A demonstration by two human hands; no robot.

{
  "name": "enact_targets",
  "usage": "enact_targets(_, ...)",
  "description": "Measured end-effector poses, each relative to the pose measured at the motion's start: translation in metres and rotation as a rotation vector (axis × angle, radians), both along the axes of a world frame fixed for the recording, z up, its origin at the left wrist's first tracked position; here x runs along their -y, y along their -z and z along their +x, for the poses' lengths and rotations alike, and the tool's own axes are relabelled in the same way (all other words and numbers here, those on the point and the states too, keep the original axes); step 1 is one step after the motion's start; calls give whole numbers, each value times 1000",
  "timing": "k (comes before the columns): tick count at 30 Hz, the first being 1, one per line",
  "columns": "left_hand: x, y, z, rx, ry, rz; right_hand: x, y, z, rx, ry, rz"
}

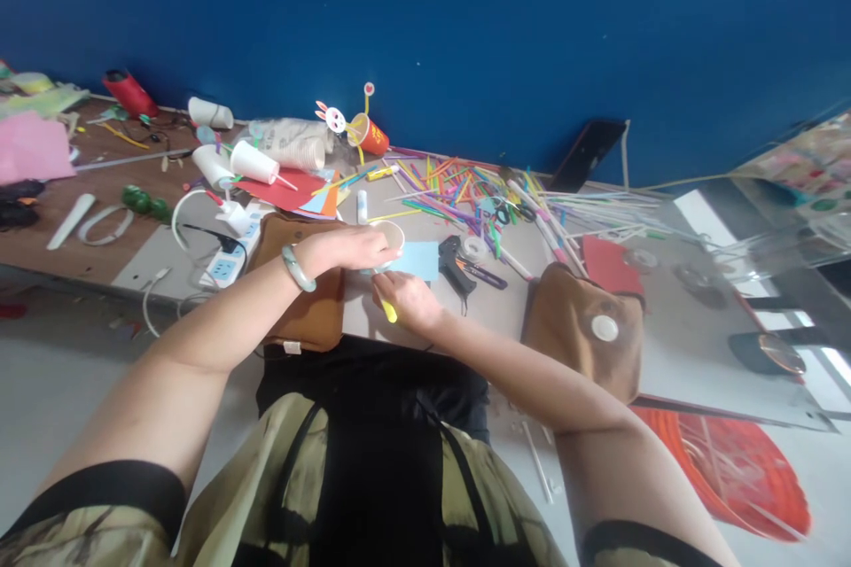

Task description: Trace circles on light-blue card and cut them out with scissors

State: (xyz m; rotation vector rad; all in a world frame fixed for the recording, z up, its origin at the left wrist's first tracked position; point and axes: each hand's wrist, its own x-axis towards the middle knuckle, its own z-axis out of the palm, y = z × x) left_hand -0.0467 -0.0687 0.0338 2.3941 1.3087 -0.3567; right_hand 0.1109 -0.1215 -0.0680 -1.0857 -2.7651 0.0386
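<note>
one cup (394, 235) partly behind left hand (360, 247)

The bangle (296, 270) looks smooth and glossy. The white cup (394, 236) is matt paper, the red basket (781, 474) smooth plastic

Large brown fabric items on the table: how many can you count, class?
2. One is at the left, partly hidden under the left forearm; the other is right of the black glue gun, bearing a white disc.
</note>
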Motion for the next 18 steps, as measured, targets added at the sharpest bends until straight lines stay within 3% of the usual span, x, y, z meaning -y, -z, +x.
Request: enact_targets(18, -6, 10, -4, -19, 98, 82, -7, -8, 6, -112, 10, -128)
